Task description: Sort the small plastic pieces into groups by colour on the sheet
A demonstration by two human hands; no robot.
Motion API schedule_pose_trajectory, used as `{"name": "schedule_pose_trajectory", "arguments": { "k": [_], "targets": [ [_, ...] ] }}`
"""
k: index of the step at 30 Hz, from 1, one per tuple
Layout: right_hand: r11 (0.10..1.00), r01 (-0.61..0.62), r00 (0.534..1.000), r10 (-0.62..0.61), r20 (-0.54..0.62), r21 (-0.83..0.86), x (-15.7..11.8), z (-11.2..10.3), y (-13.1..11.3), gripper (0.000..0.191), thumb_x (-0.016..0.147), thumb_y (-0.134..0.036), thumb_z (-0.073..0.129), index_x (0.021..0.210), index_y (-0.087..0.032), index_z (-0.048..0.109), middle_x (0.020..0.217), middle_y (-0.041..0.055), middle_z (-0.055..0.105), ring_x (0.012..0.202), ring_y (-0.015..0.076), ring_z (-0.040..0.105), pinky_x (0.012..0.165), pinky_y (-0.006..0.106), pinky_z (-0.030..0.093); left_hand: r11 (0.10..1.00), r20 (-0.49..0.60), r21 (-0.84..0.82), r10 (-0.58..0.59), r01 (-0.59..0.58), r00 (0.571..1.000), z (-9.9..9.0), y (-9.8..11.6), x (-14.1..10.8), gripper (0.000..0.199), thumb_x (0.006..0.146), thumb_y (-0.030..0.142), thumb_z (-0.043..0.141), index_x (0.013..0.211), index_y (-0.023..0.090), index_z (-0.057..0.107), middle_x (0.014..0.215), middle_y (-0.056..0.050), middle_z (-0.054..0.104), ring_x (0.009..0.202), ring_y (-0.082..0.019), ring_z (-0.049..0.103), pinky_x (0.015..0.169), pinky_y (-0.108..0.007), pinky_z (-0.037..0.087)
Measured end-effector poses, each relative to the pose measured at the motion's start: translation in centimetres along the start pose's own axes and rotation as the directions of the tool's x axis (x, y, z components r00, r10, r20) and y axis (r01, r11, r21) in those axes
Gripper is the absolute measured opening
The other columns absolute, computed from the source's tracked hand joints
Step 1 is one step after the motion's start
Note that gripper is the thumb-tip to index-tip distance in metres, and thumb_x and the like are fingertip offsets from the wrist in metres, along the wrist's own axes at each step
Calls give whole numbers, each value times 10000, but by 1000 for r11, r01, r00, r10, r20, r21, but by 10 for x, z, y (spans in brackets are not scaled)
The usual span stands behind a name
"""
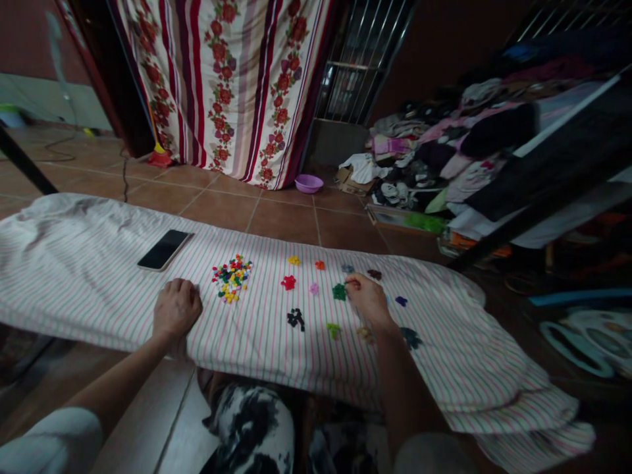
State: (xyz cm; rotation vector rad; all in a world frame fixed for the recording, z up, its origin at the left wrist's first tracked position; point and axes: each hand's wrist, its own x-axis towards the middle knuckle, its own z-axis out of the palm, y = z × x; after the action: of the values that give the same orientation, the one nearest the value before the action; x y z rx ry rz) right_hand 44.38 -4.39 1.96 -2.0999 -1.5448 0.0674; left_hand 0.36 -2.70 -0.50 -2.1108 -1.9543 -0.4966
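Observation:
A striped cloth [89, 276] covers a low board in front of me. A mixed pile of small coloured beads [232, 277] lies on it. To its right sit small sorted groups: red [288, 282], yellow [293, 261], orange [320, 264], pink [313, 288], green [338, 291], black [295, 318], light green [334, 328], blue [401, 301]. My left hand [176, 308] rests curled on the cloth, just left of the mixed pile. My right hand [368, 299] lies among the sorted groups, fingertips pinched beside the green group; what they hold is too small to tell.
A dark phone [164, 249] lies on the cloth at the left of the beads. Behind it are a tiled floor, a purple bowl [309, 183], a flowered curtain [237, 79] and heaps of clothes [444, 145] at the right. My patterned trousers [251, 428] show below the cloth.

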Motion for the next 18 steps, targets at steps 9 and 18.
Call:
{"name": "schedule_pose_trajectory", "arguments": {
  "k": [9, 18],
  "targets": [
    [999, 12, 998, -11, 54, -35, -3, 8, 1, 220, 749, -160, 531, 829, -232, 723, 789, 20, 714, 723, 167, 625, 645, 252, 404, 1000, -10, 24, 7, -7, 1000, 1, -2, 0, 209, 837, 295, 395, 813, 185, 572, 871, -114, 604, 878, -267, 537, 794, -389, 412],
    [997, 2, 997, 4, 82, -73, -7, 4, -4, 238, 814, -183, 505, 848, -232, 735, 858, 43, 733, 776, 184, 636, 683, 265, 412, 1000, -1, -3, -1, 1, 1000, 0, -1, 0, 211, 835, 288, 392, 816, 180, 573, 873, -124, 597, 880, -277, 526, 787, -391, 409]
  ]
}}
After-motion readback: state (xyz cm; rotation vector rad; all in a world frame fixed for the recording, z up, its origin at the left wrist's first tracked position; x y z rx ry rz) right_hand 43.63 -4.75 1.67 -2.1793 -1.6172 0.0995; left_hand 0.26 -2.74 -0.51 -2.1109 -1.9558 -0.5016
